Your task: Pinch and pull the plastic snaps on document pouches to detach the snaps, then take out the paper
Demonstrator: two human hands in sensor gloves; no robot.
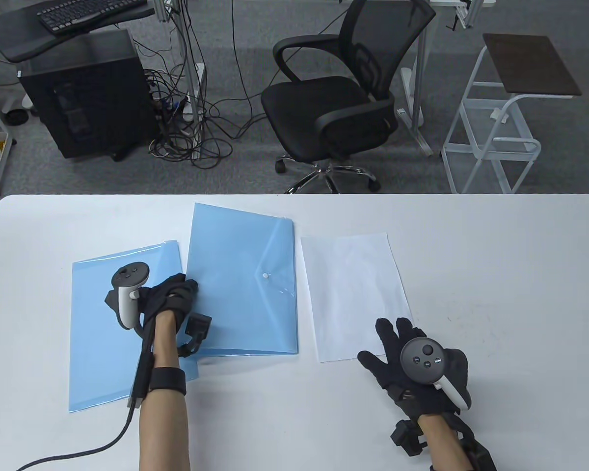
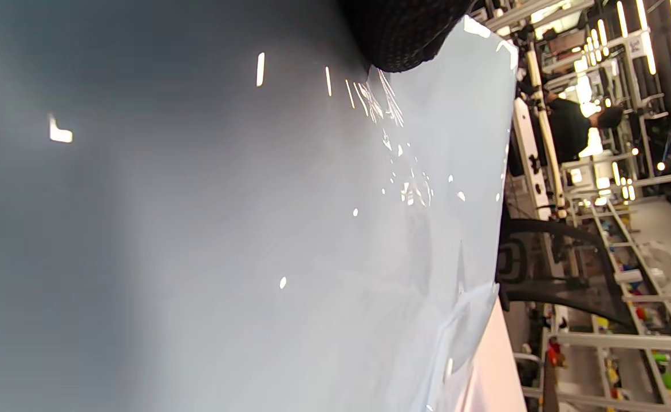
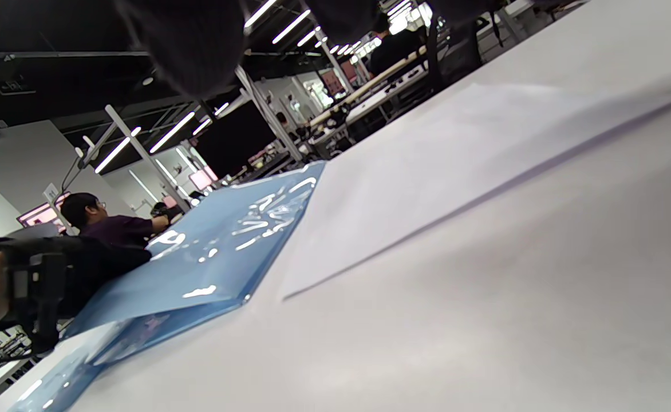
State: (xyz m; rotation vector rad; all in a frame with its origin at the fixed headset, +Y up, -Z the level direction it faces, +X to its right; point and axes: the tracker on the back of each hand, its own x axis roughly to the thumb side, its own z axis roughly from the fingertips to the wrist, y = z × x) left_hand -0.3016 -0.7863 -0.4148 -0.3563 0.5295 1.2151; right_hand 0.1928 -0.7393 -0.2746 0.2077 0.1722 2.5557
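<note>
A blue document pouch [image 1: 240, 279] lies mid-table with its white snap [image 1: 265, 275] fastened. My left hand [image 1: 182, 290] curls round the pouch's left edge and lifts it a little; the right wrist view shows that raised edge [image 3: 209, 263] against the left hand [image 3: 55, 269]. A second blue pouch [image 1: 103, 338] lies flat under my left wrist. A white sheet of paper [image 1: 353, 294] lies to the right of the pouches. My right hand [image 1: 390, 338] is spread flat, fingers straight, over the sheet's near right corner. The left wrist view is filled by pouch plastic [image 2: 312, 229].
The white table [image 1: 495, 274] stretches bare to the right. Beyond its far edge stand a black office chair [image 1: 338, 103], a computer tower [image 1: 83, 93] with tangled cables and a white trolley [image 1: 500, 117]. A cable [image 1: 103, 441] trails from my left wrist.
</note>
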